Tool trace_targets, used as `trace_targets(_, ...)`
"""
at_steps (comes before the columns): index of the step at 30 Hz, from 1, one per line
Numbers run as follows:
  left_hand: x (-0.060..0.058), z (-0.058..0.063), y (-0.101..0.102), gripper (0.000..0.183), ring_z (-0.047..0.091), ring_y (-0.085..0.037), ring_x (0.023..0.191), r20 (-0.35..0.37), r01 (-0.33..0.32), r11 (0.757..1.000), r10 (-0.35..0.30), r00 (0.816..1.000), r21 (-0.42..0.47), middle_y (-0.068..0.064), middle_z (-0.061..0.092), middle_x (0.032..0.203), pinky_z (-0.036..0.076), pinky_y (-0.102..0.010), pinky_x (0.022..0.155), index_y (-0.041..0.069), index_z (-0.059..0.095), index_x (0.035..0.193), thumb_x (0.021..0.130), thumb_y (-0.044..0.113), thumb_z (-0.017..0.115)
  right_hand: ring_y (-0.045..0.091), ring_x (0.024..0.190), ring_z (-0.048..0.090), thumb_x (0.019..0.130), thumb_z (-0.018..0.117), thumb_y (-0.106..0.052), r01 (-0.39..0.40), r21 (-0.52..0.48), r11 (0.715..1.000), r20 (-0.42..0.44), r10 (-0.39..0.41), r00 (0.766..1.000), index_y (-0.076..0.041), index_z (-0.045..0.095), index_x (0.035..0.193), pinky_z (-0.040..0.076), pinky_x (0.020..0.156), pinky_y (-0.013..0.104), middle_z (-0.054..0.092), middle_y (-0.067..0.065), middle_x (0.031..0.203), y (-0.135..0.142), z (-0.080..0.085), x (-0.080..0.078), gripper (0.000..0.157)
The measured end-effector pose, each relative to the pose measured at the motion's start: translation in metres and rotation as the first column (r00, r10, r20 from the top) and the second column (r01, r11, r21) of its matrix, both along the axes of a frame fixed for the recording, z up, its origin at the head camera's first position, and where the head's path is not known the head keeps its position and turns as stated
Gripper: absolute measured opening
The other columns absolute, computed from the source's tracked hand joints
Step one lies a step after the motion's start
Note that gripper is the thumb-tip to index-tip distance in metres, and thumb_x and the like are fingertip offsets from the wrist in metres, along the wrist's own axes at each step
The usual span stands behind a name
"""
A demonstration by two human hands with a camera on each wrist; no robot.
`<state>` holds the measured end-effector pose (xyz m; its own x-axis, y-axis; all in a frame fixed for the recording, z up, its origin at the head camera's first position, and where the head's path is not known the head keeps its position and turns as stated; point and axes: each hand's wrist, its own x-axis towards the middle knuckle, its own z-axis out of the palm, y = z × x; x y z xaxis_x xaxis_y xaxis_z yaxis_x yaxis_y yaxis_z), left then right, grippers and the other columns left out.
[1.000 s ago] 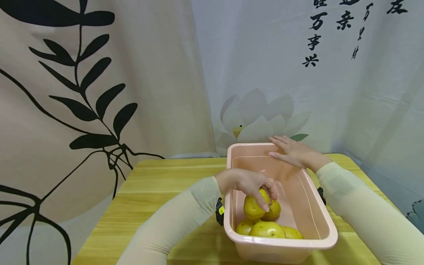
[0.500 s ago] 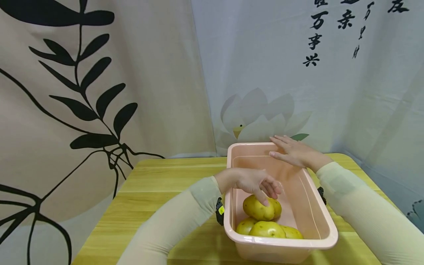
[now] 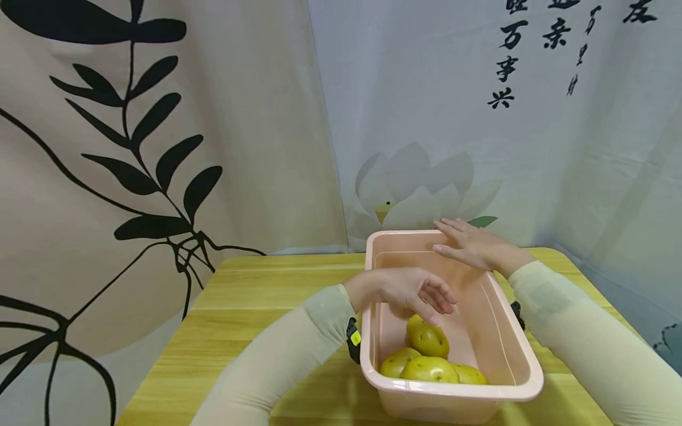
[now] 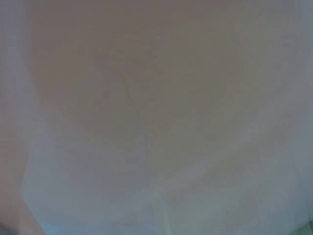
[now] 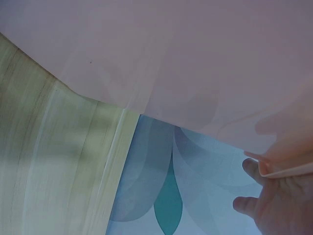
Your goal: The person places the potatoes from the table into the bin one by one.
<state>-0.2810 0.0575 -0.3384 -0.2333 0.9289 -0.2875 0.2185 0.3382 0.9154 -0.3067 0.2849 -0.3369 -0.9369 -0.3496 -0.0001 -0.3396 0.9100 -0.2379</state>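
Observation:
A pink plastic basin (image 3: 506, 378) stands on the table with several yellow potatoes (image 3: 430, 369) lying at its near end. My left hand (image 3: 410, 290) reaches over the left rim and hovers just above the rearmost potato (image 3: 428, 336). Its fingers are loosely bent and hold nothing; whether a fingertip touches that potato I cannot tell. My right hand (image 3: 476, 244) rests on the basin's far right corner with fingers extended. In the right wrist view the right hand (image 5: 283, 205) lies along the rim, fingertips beyond it. A pale, blurred surface fills the left wrist view.
The basin stands on a wooden table (image 3: 288, 296), whose surface stretches left of it. Behind the table hangs a printed curtain (image 3: 266, 118) with dark leaves, a lotus and writing. Dark wrist devices (image 3: 354, 340) are worn under both sleeves.
My left hand has let go of a potato and lifted slightly, moving right. That potato has settled toward the right, and only one now shows behind the front ones. The right hand has stayed put.

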Motion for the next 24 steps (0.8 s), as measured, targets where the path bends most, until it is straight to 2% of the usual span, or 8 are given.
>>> trace_targets(1,0.0003,0.0003,-0.0002,0.041,0.058,-0.017,0.098,0.009,-0.006,1.000,0.006,1.000,-0.003,0.001,0.063,0.105,0.046,-0.023,0.064,0.007,0.056,0.116,0.078,0.000,0.069,0.037,0.136,0.005,0.087,0.032,-0.067,-0.001,0.000,1.000,-0.002,0.001,1.000,-0.020,0.015,0.147,0.010,0.101,0.062,0.012,0.008,0.151,-0.0001,-0.0003,0.0000,0.078)
trace_targets(4,0.0009,0.0005,0.0000,0.043,0.057,-0.018,0.101,0.026,-0.006,1.000,0.006,1.000,0.010,0.000,0.063,0.107,0.046,-0.024,0.064,0.008,0.056,0.117,0.078,-0.002,0.069,0.037,0.136,0.005,0.087,0.032,-0.066,-0.004,-0.004,1.000,-0.005,0.004,1.000,-0.020,0.016,0.147,0.011,0.101,0.062,0.012,0.008,0.151,-0.0001,-0.0011,0.0001,0.077)
trace_targets(8,0.0005,0.0006,0.0002,0.051,0.054,-0.014,0.108,0.013,0.026,0.998,-0.027,1.000,0.055,0.002,0.061,0.111,0.046,-0.024,0.084,0.005,0.050,0.124,0.077,-0.004,0.069,0.037,0.135,0.005,0.087,0.033,-0.066,-0.005,-0.005,1.000,-0.003,0.005,1.000,-0.020,0.016,0.147,0.011,0.101,0.062,0.012,0.009,0.151,0.0004,-0.0020,0.0006,0.078)
trace_targets(14,-0.0015,0.0016,-0.0002,0.059,0.054,-0.013,0.109,0.002,0.063,0.990,-0.064,0.998,0.126,0.002,0.058,0.115,0.045,-0.026,0.088,0.003,0.043,0.130,0.077,-0.008,0.066,0.039,0.135,0.006,0.087,0.033,-0.066,-0.003,-0.009,1.000,-0.011,0.003,1.000,-0.019,0.017,0.147,0.010,0.100,0.064,0.014,0.010,0.151,0.0019,-0.0026,0.0003,0.078)
trace_targets(18,-0.0017,0.0012,0.0002,0.058,0.054,-0.010,0.107,0.001,0.057,0.987,-0.058,0.998,0.148,-0.001,0.058,0.118,0.043,-0.028,0.091,0.003,0.044,0.130,0.077,-0.008,0.066,0.039,0.135,0.007,0.087,0.032,-0.067,0.003,0.002,1.000,-0.014,-0.003,1.000,-0.020,0.017,0.147,0.011,0.099,0.064,0.014,0.010,0.151,0.0030,-0.0040,0.0001,0.078)
trace_targets(24,-0.0015,0.0023,-0.0015,0.055,0.055,-0.014,0.106,-0.015,0.038,0.983,-0.036,0.999,0.182,0.000,0.059,0.114,0.042,-0.033,0.092,0.000,0.046,0.128,0.077,-0.008,0.067,0.039,0.135,0.007,0.087,0.032,-0.066,-0.005,-0.008,1.000,-0.017,0.004,1.000,-0.019,0.018,0.147,0.011,0.100,0.064,0.014,0.010,0.151,0.0021,-0.0043,-0.0021,0.078)
